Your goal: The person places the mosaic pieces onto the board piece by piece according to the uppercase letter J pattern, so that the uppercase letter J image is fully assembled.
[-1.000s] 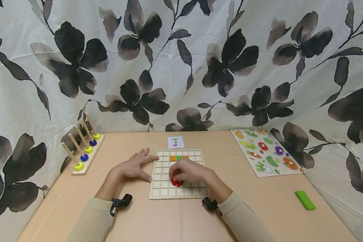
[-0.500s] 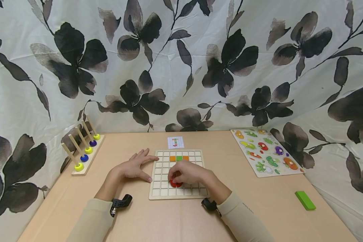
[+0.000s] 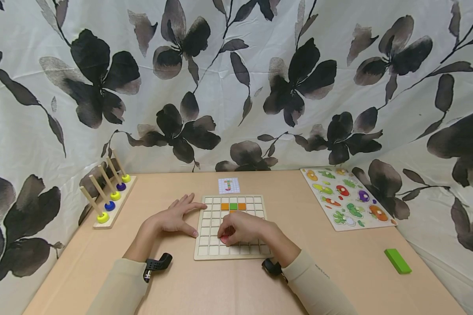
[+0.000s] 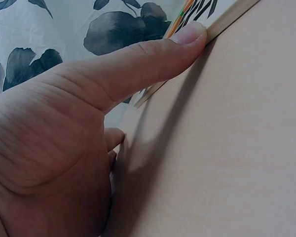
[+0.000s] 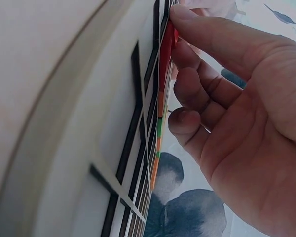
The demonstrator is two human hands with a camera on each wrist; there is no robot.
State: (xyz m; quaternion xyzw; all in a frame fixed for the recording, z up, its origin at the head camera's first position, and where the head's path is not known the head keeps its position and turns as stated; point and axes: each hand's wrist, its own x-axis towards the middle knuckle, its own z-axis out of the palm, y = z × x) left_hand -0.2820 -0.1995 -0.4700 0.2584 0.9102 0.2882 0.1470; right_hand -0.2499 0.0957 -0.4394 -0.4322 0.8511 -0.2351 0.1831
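A white grid board (image 3: 205, 251) with a pale wooden frame lies on the table in front of me. Two orange tiles (image 3: 225, 206) with a green tile (image 3: 233, 206) between them sit in a row near its far end. My left hand (image 3: 177, 215) lies spread at the board's left side, its thumb (image 4: 190, 34) and index fingertip against the edge. Over the board's lower middle, my right hand (image 3: 244, 228) pinches a small red piece (image 5: 165, 59) between thumb and fingers, low against the grid. Most of that piece is hidden by the fingers in the head view.
Behind the board lies a small pattern card (image 3: 229, 185). On the left stands a wooden peg stand (image 3: 102, 225) with yellow and blue rings. A vegetable picture board (image 3: 340, 224) lies at the back right, a green block (image 3: 397, 261) at the right.
My right hand has shifted slightly left over the board with the red piece, and its fingers now cover more of it. The left hand has stayed put.
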